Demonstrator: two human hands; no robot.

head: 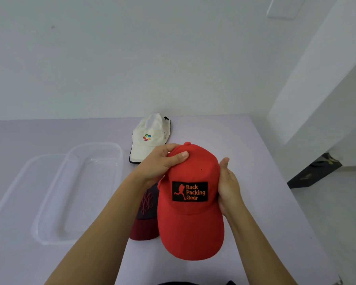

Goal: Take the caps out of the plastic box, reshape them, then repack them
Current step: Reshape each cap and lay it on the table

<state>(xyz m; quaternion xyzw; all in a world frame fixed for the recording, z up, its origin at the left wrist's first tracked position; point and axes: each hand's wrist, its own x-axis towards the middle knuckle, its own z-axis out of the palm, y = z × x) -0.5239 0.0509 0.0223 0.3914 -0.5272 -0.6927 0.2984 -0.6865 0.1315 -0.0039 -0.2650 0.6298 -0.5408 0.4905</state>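
My bare arms and hands

My left hand (162, 161) and right hand (229, 188) wear no gloves, rings or watch; both forearms are sleeveless, nails short and plain.

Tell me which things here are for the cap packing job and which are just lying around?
For the job:
red cap, held by the left hand and right hand
white cap
dark cap with maroon brim
clear plastic box, empty
clear lid beside it

Just lying about:
dark object on the floor
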